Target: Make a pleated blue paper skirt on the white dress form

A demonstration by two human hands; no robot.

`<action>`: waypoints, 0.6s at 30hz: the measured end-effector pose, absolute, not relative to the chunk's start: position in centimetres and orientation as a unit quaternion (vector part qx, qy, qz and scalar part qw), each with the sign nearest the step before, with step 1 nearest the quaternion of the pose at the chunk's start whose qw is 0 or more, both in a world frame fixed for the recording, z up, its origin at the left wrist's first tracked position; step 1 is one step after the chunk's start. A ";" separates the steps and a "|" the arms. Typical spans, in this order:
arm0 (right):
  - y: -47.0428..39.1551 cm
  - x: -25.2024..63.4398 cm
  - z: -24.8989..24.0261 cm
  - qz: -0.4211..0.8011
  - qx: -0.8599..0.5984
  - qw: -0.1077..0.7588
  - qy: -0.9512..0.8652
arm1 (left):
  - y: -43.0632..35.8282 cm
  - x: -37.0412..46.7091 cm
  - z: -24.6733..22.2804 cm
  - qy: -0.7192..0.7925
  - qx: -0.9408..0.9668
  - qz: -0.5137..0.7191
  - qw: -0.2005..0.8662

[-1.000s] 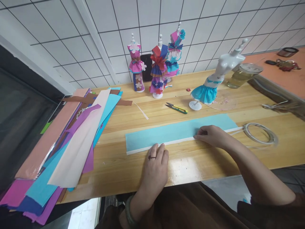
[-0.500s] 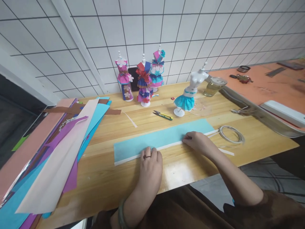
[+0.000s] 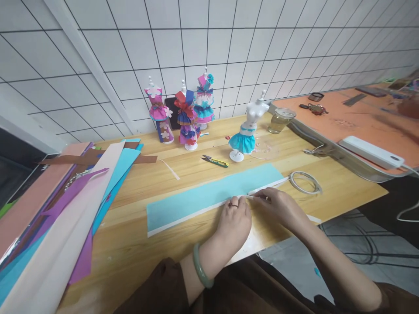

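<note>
A long light blue paper strip (image 3: 209, 187) lies on the table, slanting up to the right. White narrow tape (image 3: 183, 222) runs along its near edge. My left hand (image 3: 235, 218), with a ring and a green bangle, presses its fingertips down on the taped edge; its thumb is hidden. Just right of it, my right hand (image 3: 281, 206) pinches the white tape between thumb and fingers, near the paper's edge. The tape lifts slightly off the paper there. Behind the right hand, a thin tape roll (image 3: 306, 182) lies flat, its loose end reaching toward the paper.
Thread snips (image 3: 214, 161) lie beyond the strip. A small mannequin (image 3: 244, 138) in a turquoise skirt stands near a cup (image 3: 281, 121); several dressed mannequins (image 3: 189, 126) stand by the wall. Coloured sheets (image 3: 88, 209) are piled at left. An orange table (image 3: 363, 117) adjoins at right.
My left hand has slid right along the taped edge, close to my right hand. A tape end now lifts at the right hand's pinch. The whole view has shifted slightly.
</note>
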State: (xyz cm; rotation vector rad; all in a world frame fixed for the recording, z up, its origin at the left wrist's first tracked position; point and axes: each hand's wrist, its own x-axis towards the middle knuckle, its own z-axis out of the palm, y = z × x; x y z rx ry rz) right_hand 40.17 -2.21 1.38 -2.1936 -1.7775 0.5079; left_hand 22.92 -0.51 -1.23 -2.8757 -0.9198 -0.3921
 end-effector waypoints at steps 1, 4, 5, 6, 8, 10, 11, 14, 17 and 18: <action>-2.5 40.1 1.7 0.190 -0.755 0.142 -0.611 | -0.4 23.1 -1.3 -0.297 -0.945 -0.129 0.049; -3.4 39.8 2.4 0.264 -0.727 0.156 -0.614 | -0.4 23.3 -1.4 -0.289 -0.947 -0.129 0.049; -3.6 39.7 2.6 0.294 -0.710 0.164 -0.619 | -0.4 23.3 -1.5 -0.287 -0.948 -0.131 0.048; -3.7 39.8 2.7 0.321 -0.692 0.172 -0.623 | -0.4 23.3 -1.6 -0.286 -0.948 -0.134 0.047; -3.7 40.0 2.6 0.350 -0.675 0.188 -0.622 | -0.4 23.3 -1.9 -0.287 -0.947 -0.141 0.038; -3.5 40.2 2.3 0.349 -0.685 0.208 -0.605 | -0.3 23.3 -2.0 -0.291 -0.945 -0.147 0.016; -3.3 40.2 2.2 0.347 -0.692 0.221 -0.594 | -0.1 23.3 -2.1 -0.295 -0.944 -0.148 0.000; -2.9 40.1 1.8 0.384 -0.677 0.256 -0.574 | 0.4 23.2 -1.8 -0.311 -0.939 -0.142 -0.044; -3.0 39.7 1.9 0.445 -0.637 0.264 -0.571 | 1.3 23.3 -1.2 -0.331 -0.932 -0.120 -0.086; -3.1 39.6 2.0 0.451 -0.630 0.261 -0.575 | 1.6 23.3 -1.0 -0.339 -0.928 -0.116 -0.102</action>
